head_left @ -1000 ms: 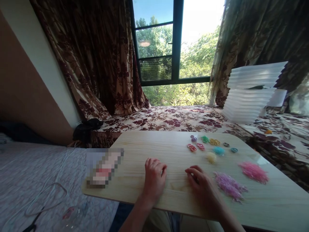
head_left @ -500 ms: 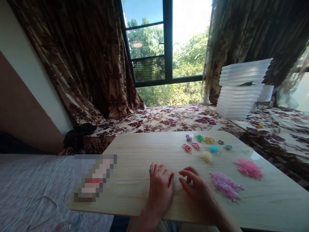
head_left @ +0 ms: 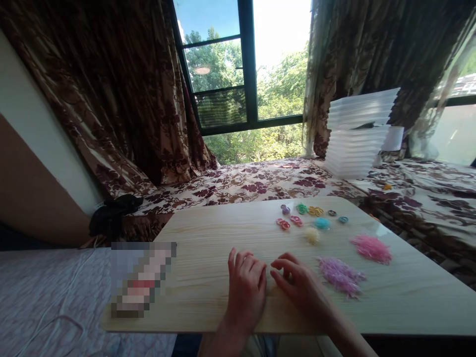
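My left hand [head_left: 245, 287] lies flat on the pale wooden board [head_left: 208, 238], fingers stretched forward and slightly apart. Beside it my right hand [head_left: 297, 285] rests on the board with fingers curled and thumb pointing toward the left hand; whether anything small sits under its fingertips is hidden. Just right of that hand is a heap of purple bands [head_left: 340, 275]. Farther right lies a pink heap [head_left: 372, 248]. Beyond the hands sit a yellow tuft [head_left: 312, 235], a teal tuft [head_left: 322, 223] and several small coloured rings [head_left: 301, 209].
A blurred-out flat object [head_left: 139, 277] lies at the board's left end. A stack of clear plastic trays [head_left: 359, 134] stands on the floral window seat [head_left: 253, 181]. A black cloth bundle [head_left: 113, 213] sits at left. A cable [head_left: 55, 322] trails over the grey bedding.
The camera has turned, shifting the scene leftward. My two hands have drawn closer together near the board's front middle, the right hand moving left away from the purple heap.
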